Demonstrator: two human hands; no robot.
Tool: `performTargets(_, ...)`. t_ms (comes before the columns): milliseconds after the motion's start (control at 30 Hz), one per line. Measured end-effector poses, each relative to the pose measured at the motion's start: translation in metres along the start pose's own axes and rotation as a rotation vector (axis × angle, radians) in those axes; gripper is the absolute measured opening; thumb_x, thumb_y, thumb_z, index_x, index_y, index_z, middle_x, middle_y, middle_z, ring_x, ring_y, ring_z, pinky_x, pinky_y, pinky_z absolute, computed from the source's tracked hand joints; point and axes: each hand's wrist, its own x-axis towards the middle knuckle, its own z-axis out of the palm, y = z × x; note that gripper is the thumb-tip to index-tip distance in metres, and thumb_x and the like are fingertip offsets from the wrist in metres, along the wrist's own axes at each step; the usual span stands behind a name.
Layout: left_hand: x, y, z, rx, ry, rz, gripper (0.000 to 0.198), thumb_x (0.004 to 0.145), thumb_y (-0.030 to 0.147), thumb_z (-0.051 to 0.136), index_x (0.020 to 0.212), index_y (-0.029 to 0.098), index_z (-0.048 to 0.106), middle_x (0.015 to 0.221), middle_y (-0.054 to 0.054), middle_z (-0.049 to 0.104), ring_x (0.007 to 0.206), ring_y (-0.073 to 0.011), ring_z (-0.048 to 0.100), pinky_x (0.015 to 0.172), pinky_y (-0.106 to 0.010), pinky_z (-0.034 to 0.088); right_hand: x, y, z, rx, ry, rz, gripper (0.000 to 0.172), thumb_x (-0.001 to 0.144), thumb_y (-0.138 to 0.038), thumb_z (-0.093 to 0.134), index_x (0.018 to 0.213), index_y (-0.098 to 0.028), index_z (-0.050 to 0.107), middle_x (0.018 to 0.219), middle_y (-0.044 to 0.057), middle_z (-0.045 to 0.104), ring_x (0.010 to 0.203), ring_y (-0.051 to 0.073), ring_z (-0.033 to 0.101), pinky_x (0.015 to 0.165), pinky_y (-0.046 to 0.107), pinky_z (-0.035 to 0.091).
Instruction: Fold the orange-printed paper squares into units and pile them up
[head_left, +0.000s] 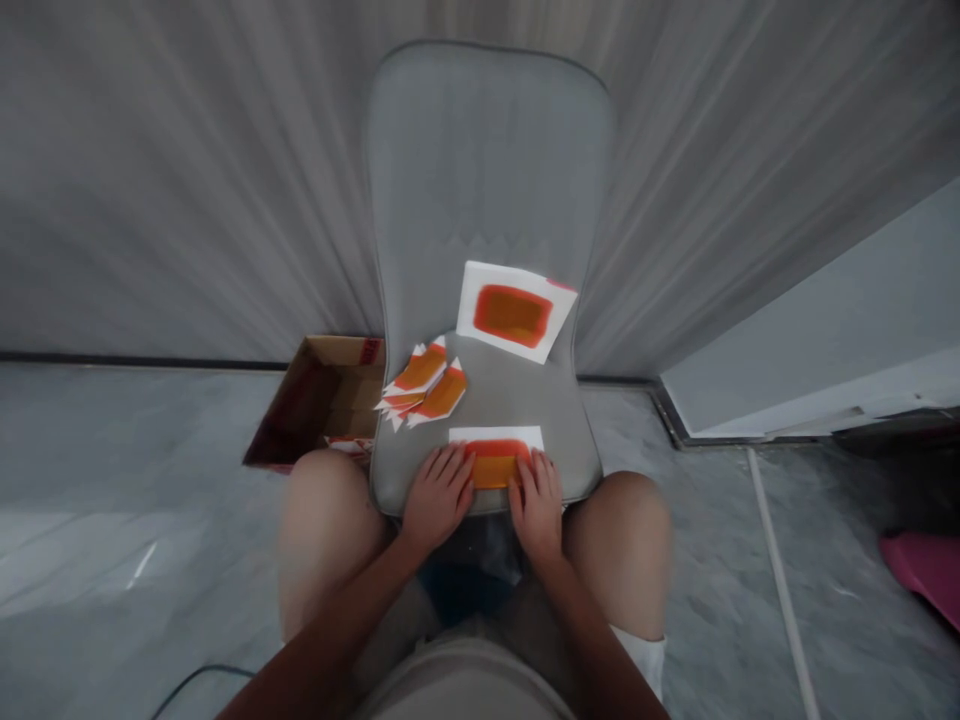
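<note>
On the front of a grey chair seat lies a white sheet of paper (496,455) with an orange-and-red printed block. Its near edge looks folded over, though the hands cover both ends. My left hand (439,495) rests on the left end, fingers stretched out flat. Over the right end lies my right hand (538,500), its fingers also extended and pressing down. A small pile of folded orange-and-white paper pieces (424,383) with pointed ends is left of the sheet. Farther back, a larger white sheet (517,310) with a similar orange block leans against the backrest.
The grey chair (487,160) stands between my knees, its back to a grey curtain (187,180). An open cardboard box (315,395) is on the floor at left, with some printed paper inside. A pink object (926,565) shows at the right edge.
</note>
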Motion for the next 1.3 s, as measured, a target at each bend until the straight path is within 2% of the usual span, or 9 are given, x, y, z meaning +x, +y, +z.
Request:
performTargets(467, -0.001, 0.0, 0.004, -0.036, -0.008, -0.045, 0.06, 0.103, 0.023, 0.049, 0.163, 0.02, 0.043, 0.161, -0.01, 0.052, 0.152, -0.0281, 0.048, 0.128, -0.051, 0.036, 0.001, -0.001, 0.001, -0.025, -0.033, -0.005, 0.047, 0.11, -0.032, 0.042, 0.151, -0.013, 0.058, 0.161, 0.021, 0.05, 0.154, 0.033, 0.041, 0.122, 0.062, 0.04)
performTargets(633, -0.002, 0.003, 0.002, -0.011, -0.014, -0.057, 0.061, 0.104, 0.024, 0.047, 0.165, 0.017, 0.038, 0.161, -0.012, 0.051, 0.152, -0.0284, 0.047, 0.128, -0.052, 0.035, 0.0, -0.001, 0.0, -0.076, -0.045, -0.023, 0.049, 0.111, -0.031, 0.04, 0.154, -0.013, 0.054, 0.163, 0.02, 0.049, 0.155, 0.033, 0.04, 0.122, 0.06, 0.04)
performTargets(833, -0.003, 0.007, 0.002, 0.014, -0.024, -0.076, 0.061, 0.106, 0.024, 0.045, 0.165, 0.014, 0.037, 0.163, -0.014, 0.049, 0.153, -0.0292, 0.045, 0.13, -0.052, 0.031, -0.001, -0.003, -0.006, -0.122, -0.123, -0.03, 0.057, 0.112, -0.039, 0.037, 0.164, -0.014, 0.04, 0.168, 0.019, 0.04, 0.158, 0.032, 0.035, 0.126, 0.057, 0.033)
performTargets(1133, -0.004, 0.012, -0.002, 0.021, -0.031, -0.11, 0.065, 0.107, 0.025, 0.042, 0.169, 0.013, 0.026, 0.165, -0.015, 0.044, 0.155, -0.0291, 0.043, 0.131, -0.053, 0.027, -0.002, 0.008, -0.014, -0.153, -0.132, -0.006, 0.072, 0.112, -0.051, 0.028, 0.17, -0.009, 0.018, 0.165, 0.024, 0.044, 0.155, 0.034, 0.041, 0.126, 0.06, 0.028)
performTargets(1200, -0.005, 0.013, -0.001, 0.003, -0.023, -0.118, 0.065, 0.107, 0.025, 0.042, 0.169, 0.014, 0.025, 0.165, -0.014, 0.043, 0.155, -0.0292, 0.043, 0.131, -0.054, 0.027, 0.001, 0.003, -0.023, -0.163, -0.094, 0.02, 0.073, 0.112, -0.05, 0.028, 0.171, -0.009, 0.014, 0.166, 0.025, 0.041, 0.155, 0.037, 0.039, 0.125, 0.064, 0.027)
performTargets(1300, -0.005, 0.013, 0.001, -0.025, -0.019, -0.132, 0.065, 0.107, 0.026, 0.042, 0.169, 0.015, 0.026, 0.165, -0.014, 0.044, 0.155, -0.0294, 0.042, 0.131, -0.055, 0.028, 0.009, -0.025, -0.036, -0.152, -0.066, 0.02, 0.073, 0.111, -0.047, 0.032, 0.171, -0.01, 0.011, 0.17, 0.024, 0.035, 0.159, 0.037, 0.032, 0.126, 0.067, 0.023)
